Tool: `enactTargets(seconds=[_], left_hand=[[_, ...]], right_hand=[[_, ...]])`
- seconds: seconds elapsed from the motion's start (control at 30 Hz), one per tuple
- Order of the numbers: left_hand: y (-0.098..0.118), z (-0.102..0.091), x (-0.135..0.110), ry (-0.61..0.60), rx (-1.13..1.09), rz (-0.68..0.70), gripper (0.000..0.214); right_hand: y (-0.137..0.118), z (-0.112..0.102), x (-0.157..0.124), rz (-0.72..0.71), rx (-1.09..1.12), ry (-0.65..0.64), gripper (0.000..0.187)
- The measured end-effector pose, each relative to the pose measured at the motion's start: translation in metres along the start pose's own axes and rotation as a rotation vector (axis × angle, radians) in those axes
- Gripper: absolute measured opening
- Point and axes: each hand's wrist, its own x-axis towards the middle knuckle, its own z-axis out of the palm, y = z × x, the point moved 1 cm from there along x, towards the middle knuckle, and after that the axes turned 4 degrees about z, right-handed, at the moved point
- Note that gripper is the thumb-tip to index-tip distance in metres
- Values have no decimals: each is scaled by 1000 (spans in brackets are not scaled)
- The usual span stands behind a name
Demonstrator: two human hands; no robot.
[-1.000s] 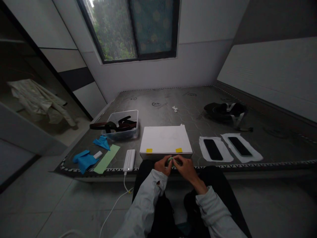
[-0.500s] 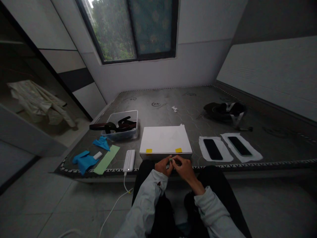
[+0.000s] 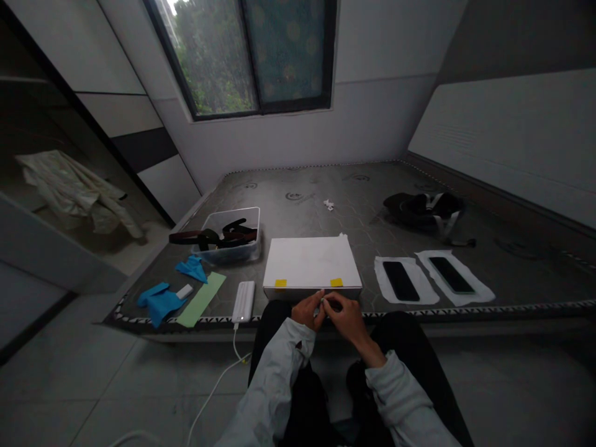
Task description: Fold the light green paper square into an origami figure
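Observation:
My left hand (image 3: pixel 307 311) and my right hand (image 3: pixel 346 316) meet at the front edge of a closed white box (image 3: pixel 311 259). Fingers of both hands are pinched together around something small and pale, mostly hidden by the fingertips; its kind is too small to make out. Two yellow sticky tabs, one on the left (image 3: pixel 280 284) and one on the right (image 3: pixel 336 282), lie along the box's front edge. The right tab is just above my fingertips.
Left of the box are a white power bank (image 3: pixel 243 302) with a cable, a green strip (image 3: pixel 201 300), blue pieces (image 3: pixel 162 305) and a clear bin (image 3: pixel 233 253) holding belts. Two phones (image 3: pixel 400 280) on white sheets lie right, with a dark cap-like item (image 3: pixel 414 208) behind.
My fingers have shifted slightly around the small thing, which shows less green now. Both hands stay at the box's front edge, and the other objects have not moved.

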Motion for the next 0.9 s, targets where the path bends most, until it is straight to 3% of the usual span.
enactTargets(seconds=[0.23,0.5,0.73,0.9], left_hand=[[0,-1,1,104,-74,-96,33],[-6,-16,9,158,-220,-351,31],[-27,-17,16,306,-759,-625,38],[-27,-15,16,245,-847,-719,50]], right_hand=[[5,9,3,80,77,101,16],[12,11,6,150,209,143,17],[24,5,12,202,317,265,27],[26,5,11,243,413,208,30]])
